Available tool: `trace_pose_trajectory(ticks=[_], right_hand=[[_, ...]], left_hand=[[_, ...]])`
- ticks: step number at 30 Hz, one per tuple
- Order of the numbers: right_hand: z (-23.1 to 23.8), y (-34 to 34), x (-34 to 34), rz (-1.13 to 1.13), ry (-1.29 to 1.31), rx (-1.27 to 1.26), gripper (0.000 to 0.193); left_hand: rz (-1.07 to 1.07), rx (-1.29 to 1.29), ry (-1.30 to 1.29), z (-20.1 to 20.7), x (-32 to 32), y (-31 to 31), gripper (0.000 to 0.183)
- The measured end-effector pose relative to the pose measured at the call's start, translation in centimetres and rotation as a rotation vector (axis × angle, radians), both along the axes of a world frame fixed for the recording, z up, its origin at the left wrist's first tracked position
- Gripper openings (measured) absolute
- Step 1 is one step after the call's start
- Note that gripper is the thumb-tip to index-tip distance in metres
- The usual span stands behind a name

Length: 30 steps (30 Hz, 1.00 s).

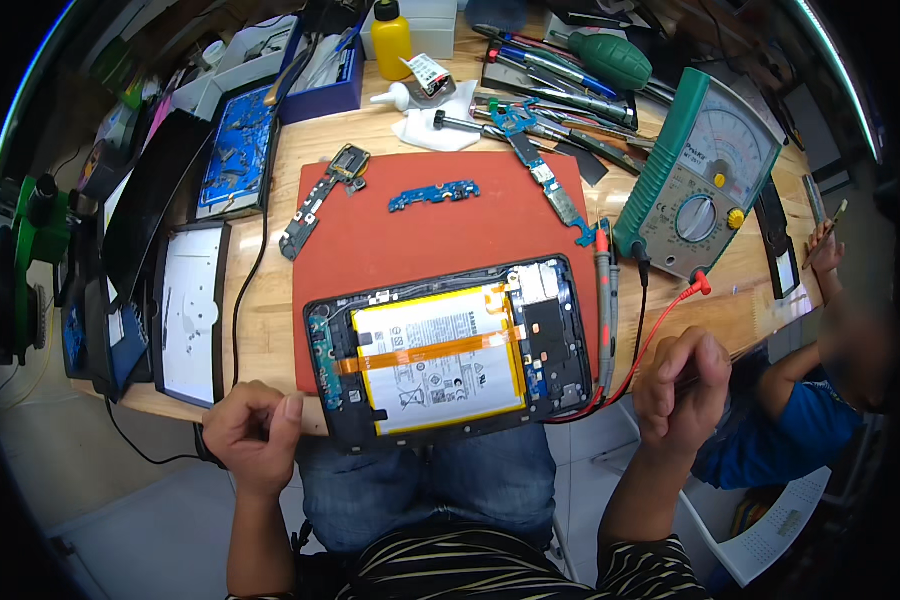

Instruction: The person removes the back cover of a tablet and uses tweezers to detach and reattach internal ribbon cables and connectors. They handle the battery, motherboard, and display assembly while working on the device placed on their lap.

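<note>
An opened tablet (560, 335) lies across the front of a red-brown mat, its back cover off. Inside it a white battery (435, 365) with yellow edges is crossed by an orange flex cable (425, 352). My left hand (255, 435) rests at the table's front edge, left of the tablet, fingers curled into a loose fist with the thumb up. My right hand (682, 385) is raised right of the tablet, apart from it, its fingers curled in. Nothing shows in either hand.
On the mat (410, 230) lie a small blue circuit board (434, 195), a black speaker-like part (320, 203) and a long board strip (550, 185). A green-cased analog multimeter (705, 175) with red and black leads stands right. Tools crowd the back. Another person (800, 410) sits at right.
</note>
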State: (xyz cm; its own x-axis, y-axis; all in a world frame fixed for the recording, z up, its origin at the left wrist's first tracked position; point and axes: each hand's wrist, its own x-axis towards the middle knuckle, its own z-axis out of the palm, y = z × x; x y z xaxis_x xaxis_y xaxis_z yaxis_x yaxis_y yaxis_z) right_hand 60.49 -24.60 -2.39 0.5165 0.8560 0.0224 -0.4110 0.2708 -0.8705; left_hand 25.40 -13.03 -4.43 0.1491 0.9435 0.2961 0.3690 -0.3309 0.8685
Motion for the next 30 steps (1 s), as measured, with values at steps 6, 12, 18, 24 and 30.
trace_pose_trajectory(ticks=[6, 12, 18, 24, 30], right_hand=[[-1.4, 1.2, 0.8, 0.091, 0.028, 0.137, 0.048], [-0.3, 0.8, 0.7, 0.037, -0.114, -0.091, 0.054], [-0.6, 1.1, 0.8, 0.054, -0.127, -0.002, 0.052], [-2.1, 0.8, 2.0, 0.244, 0.006, 0.182, 0.048], [-2.6, 1.0, 1.6, 0.157, 0.004, 0.182, 0.040]], left_hand=[[0.004, 0.026, -0.010, 0.0, -0.4, 0.1, 0.022], [0.014, 0.034, 0.075, 0.6, 0.2, 0.1, 0.023], [0.009, 0.066, 0.152, 0.9, 1.1, 0.3, 0.028], [-0.009, -0.007, 0.026, 1.0, 1.4, 0.8, 0.014], [0.000, -0.235, -0.185, 1.3, 2.4, 1.0, 0.004]])
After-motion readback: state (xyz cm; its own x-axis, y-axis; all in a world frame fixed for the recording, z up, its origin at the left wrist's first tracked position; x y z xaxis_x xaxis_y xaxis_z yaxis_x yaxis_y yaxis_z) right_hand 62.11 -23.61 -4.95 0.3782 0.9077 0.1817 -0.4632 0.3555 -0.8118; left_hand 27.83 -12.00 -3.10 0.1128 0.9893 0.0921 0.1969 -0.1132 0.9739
